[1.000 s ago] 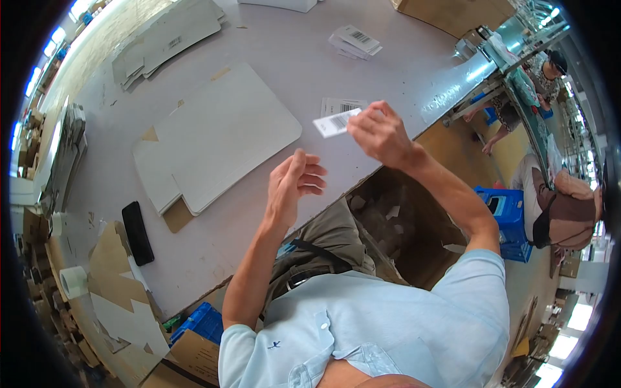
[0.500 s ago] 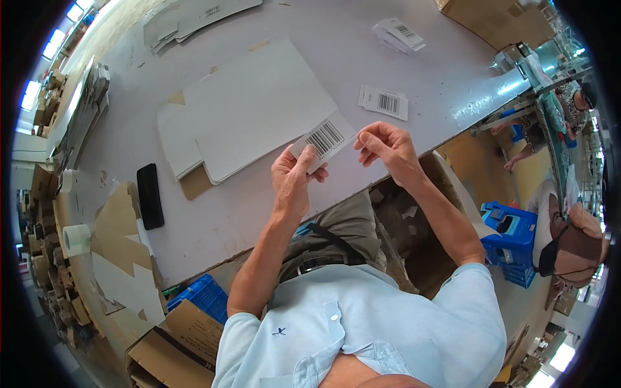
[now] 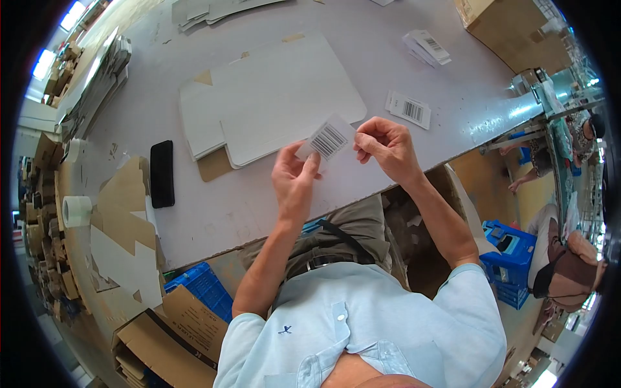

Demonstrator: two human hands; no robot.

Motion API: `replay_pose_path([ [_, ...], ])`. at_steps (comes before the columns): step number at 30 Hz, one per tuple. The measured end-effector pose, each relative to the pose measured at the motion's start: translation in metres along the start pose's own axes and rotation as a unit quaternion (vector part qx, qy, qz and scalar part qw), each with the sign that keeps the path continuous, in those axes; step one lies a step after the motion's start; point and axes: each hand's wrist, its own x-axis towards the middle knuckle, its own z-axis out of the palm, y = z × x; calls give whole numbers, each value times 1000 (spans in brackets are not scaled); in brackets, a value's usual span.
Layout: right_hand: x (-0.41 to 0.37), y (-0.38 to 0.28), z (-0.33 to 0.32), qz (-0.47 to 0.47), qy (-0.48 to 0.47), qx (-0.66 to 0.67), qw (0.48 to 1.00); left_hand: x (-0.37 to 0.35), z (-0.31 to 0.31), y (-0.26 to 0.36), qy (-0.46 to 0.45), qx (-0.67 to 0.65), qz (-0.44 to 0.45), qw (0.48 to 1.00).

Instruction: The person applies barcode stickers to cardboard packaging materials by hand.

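Note:
A white barcode label is held up over the near edge of the grey table. My left hand pinches its lower left corner between thumb and fingers. My right hand has its fingertips closed at the label's right edge, touching it. Just beyond the label lies a flattened white cardboard box on the table.
Another barcode label lies flat to the right, and a small stack of labels sits farther back. A black phone and a tape roll lie at left. A brown carton stands far right; other people work beyond.
My right hand brought the label in from the right and my left hand took hold of it. Both hands now hold it, slightly nearer the flattened box.

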Motion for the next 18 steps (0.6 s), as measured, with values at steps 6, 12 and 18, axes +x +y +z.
replay_pose_path([
  [6,1,-21,36,-78,-21,-151,985,-10,-9,19,36,323,355,876],
  [12,9,-24,54,50,-125,13,991,-12,-9,12,-23,-43,119,992],
  [18,19,-19,55,47,-161,80,983,-6,-24,10,-64,-134,70,986],
])
